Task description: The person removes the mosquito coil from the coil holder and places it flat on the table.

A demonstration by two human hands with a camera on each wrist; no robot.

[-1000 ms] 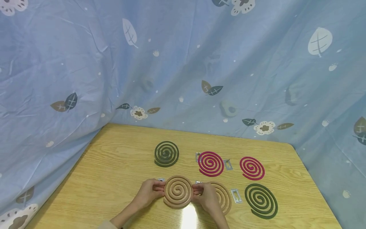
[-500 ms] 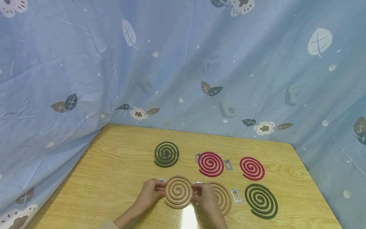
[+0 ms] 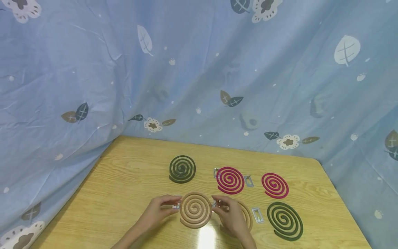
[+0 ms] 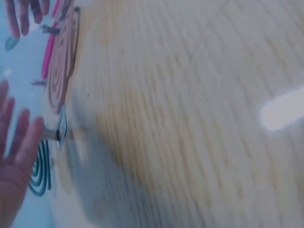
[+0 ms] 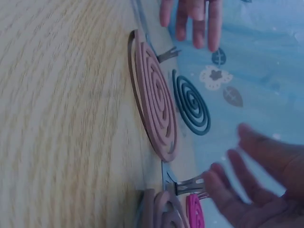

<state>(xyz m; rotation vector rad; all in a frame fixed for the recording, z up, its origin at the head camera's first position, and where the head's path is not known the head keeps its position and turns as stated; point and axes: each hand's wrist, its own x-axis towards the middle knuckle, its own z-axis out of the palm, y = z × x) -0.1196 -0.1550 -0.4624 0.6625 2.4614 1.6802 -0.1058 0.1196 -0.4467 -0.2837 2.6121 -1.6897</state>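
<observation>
A tan mosquito coil [image 3: 196, 210] lies at the front of the table, between two metal coil stands. My left hand [image 3: 160, 209] is at its left side, fingers spread and apart from it, near one metal stand [image 3: 176, 206]. On the other side my right hand [image 3: 230, 212] has its fingers apart, beside the other stand [image 3: 214, 204] and above a second tan coil [image 3: 248, 214], which it partly hides. In the right wrist view the tan coil [image 5: 156, 99] appears as two layers, and the hand [image 5: 259, 183] touches nothing. The left wrist view shows the left hand [image 4: 19, 156] with loose fingers.
Behind are a dark green coil [image 3: 182, 169] and a pink coil [image 3: 230, 180] between two metal stands. Another pink coil [image 3: 275, 185], a green coil [image 3: 284, 221] and a stand [image 3: 257, 215] lie to the right. A blue patterned cloth [image 3: 199, 69] surrounds the wooden table.
Both hands have let go of the tan coil's edges and drawn slightly outward, their fingers spreading. The coil stays in about the same place. The head view has tilted a little.
</observation>
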